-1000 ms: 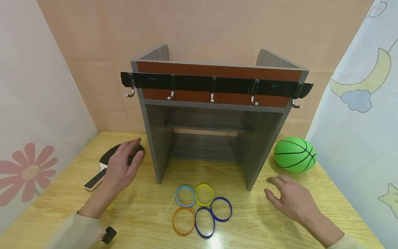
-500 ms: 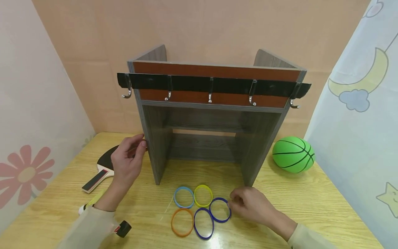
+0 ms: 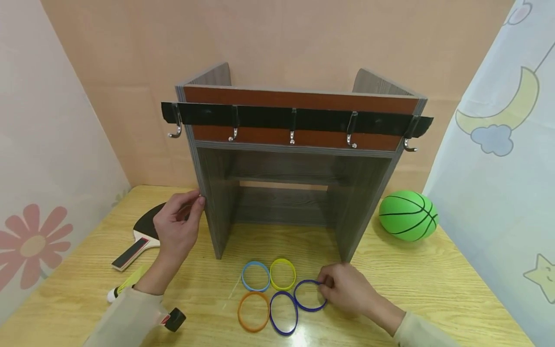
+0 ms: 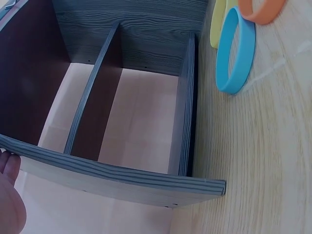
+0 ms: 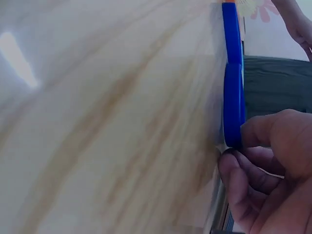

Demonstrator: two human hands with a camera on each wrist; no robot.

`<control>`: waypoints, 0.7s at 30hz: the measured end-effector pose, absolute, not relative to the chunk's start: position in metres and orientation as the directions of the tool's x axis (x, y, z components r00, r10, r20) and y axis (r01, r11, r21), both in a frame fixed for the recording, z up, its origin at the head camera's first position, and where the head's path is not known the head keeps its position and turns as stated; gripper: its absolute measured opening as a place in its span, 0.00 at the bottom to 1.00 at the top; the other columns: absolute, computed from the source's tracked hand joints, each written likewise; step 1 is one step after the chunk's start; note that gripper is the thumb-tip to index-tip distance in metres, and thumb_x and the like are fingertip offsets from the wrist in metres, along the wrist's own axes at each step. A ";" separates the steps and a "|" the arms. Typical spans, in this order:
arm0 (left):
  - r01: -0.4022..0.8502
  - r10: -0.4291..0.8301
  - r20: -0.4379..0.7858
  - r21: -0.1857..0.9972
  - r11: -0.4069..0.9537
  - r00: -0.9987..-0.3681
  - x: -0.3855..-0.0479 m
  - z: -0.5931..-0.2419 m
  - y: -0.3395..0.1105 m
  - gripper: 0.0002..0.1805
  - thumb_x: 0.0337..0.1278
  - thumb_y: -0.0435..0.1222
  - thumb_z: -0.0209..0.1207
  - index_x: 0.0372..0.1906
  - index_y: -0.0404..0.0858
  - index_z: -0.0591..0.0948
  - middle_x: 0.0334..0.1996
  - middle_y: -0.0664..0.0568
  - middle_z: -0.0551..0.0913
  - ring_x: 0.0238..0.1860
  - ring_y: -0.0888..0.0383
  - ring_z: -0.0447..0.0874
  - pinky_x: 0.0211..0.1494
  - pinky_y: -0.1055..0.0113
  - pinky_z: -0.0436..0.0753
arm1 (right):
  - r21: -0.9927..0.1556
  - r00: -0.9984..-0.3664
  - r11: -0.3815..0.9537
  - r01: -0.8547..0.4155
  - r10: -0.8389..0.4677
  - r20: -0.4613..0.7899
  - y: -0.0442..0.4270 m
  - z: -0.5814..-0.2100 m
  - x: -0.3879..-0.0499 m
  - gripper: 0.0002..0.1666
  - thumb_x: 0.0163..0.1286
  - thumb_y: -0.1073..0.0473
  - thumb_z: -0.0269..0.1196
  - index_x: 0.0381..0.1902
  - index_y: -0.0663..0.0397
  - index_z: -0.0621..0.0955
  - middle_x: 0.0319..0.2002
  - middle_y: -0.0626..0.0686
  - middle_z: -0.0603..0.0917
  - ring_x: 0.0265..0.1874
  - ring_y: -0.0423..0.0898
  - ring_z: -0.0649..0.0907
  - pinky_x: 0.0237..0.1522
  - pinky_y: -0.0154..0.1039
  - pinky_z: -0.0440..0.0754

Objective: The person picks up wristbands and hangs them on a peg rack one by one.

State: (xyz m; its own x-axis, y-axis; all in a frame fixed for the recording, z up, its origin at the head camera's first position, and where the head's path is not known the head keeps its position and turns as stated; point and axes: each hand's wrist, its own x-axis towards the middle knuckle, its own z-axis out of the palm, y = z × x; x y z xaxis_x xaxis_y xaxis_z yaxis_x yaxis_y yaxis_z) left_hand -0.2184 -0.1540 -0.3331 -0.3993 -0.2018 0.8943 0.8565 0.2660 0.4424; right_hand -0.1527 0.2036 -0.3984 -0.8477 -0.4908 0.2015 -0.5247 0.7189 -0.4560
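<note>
My right hand pinches the right side of a dark blue silicone wristband between thumb and fingers. That band tilts slightly near the table in the head view. A second dark blue wristband lies just left of it. Alongside lie an orange wristband, a light blue wristband and a yellow wristband. My left hand touches the outer side of the left panel of a grey wooden shelf unit, fingers loosely bent.
A black strip with several metal hooks crosses the unit's front. On the right sits a green ball. A table tennis paddle and a shuttlecock lie at the left. Fabric walls enclose the wooden table.
My right hand has moved left from near the ball and taken hold of the dark blue wristband, shifting it slightly. My left hand has moved from over the paddle to the unit's side panel.
</note>
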 end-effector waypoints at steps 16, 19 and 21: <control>0.875 -0.224 0.886 0.447 0.188 -0.405 -0.220 -0.335 -0.154 0.09 0.42 0.12 0.60 0.33 0.19 0.81 0.29 0.37 0.82 0.33 0.60 0.83 0.41 0.71 0.83 | -0.921 -0.910 0.349 -0.171 -0.414 0.012 0.224 -0.357 -0.163 0.07 0.61 0.69 0.63 0.33 0.70 0.76 0.25 0.61 0.80 0.23 0.55 0.82 0.23 0.48 0.84; 0.875 -0.229 0.885 0.448 0.184 -0.405 -0.221 -0.336 -0.155 0.07 0.43 0.13 0.61 0.32 0.19 0.81 0.28 0.36 0.82 0.33 0.60 0.83 0.41 0.71 0.83 | -0.944 -0.913 0.281 -0.172 -0.405 0.046 0.222 -0.343 -0.166 0.09 0.61 0.68 0.64 0.34 0.71 0.75 0.27 0.64 0.80 0.25 0.56 0.83 0.27 0.48 0.85; 0.875 -0.229 0.884 0.449 0.181 -0.407 -0.222 -0.336 -0.156 0.07 0.44 0.13 0.61 0.32 0.18 0.81 0.28 0.35 0.82 0.32 0.61 0.83 0.40 0.71 0.83 | -0.953 -0.913 0.241 -0.183 -0.401 0.074 0.220 -0.334 -0.168 0.10 0.61 0.68 0.64 0.34 0.73 0.75 0.28 0.66 0.80 0.25 0.54 0.84 0.27 0.46 0.85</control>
State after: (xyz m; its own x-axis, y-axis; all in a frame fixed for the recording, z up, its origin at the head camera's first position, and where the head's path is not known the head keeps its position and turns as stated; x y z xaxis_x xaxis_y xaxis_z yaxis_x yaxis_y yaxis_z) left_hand -0.2220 -0.1559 -0.3361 -0.4068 -0.2285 0.8845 0.8749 0.1812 0.4492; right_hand -0.1681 0.2202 -0.3341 -0.9131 -0.4009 0.0744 -0.1834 0.2408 -0.9531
